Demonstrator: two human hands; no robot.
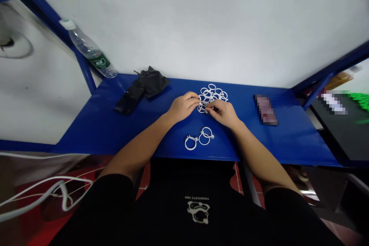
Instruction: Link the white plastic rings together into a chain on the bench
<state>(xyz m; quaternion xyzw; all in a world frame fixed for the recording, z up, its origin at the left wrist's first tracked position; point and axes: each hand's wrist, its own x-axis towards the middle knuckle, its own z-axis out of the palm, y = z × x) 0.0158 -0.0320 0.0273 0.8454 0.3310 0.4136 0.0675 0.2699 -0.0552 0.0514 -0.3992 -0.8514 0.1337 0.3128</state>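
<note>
plastic bottle [86,48]: clear, with a white cap and green label, at the back left corner of the blue desk [95,130], slanting in this view.
black flat object [129,99]: on the desk, to the right of the bottle and nearer the front edge.
black bag [152,82]: crumpled, touching the flat object's upper end, close to the wall [207,27].
left hand [184,107]: fingertips bunched at the left side of the ring pile; whether they grip a ring, i cannot tell.
loose rings [190,148]: three, white, lying in front of the hands near the desk's front edge; the right two overlap.
ring pile [212,94]: white rings with small tabs, heaped and overlapping toward the back of the desk, between and just beyond the hands.
right hand [221,111]: thumb and forefinger pinched on a white ring at the pile's near edge, just apart from the left.
phone [265,110]: lying on the right, pixelated.
green things [360,102]: far right, on a separate black surface [334,123].
</note>
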